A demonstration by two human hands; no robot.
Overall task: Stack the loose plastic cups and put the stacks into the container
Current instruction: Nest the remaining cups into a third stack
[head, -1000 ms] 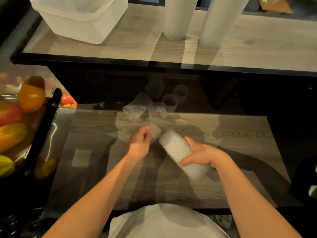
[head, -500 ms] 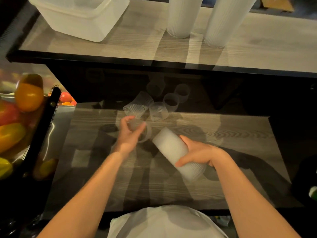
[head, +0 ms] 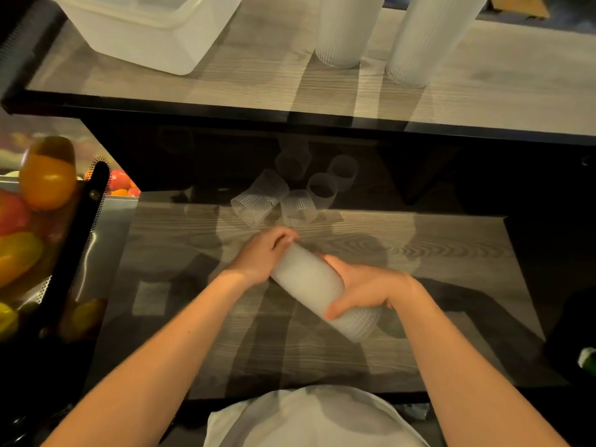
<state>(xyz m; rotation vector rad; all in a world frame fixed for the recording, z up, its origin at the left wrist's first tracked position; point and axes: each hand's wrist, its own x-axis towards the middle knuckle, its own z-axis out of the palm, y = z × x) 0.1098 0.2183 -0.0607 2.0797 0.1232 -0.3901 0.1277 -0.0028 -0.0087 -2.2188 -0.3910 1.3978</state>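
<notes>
The stack lay tilted above the worktop, its long axis running from the upper left down to the lower right. The right hand clasped its lower half; the left hand curled over its upper end, seemingly seating a cup. 4 loose cups lay just beyond the stack, nearer the left hand. The container stood well beyond them.

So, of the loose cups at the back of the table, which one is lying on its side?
The leftmost loose cup, the ribbed one just beyond the left hand; it is tipped over, while the cup beside it stands upright.
</notes>
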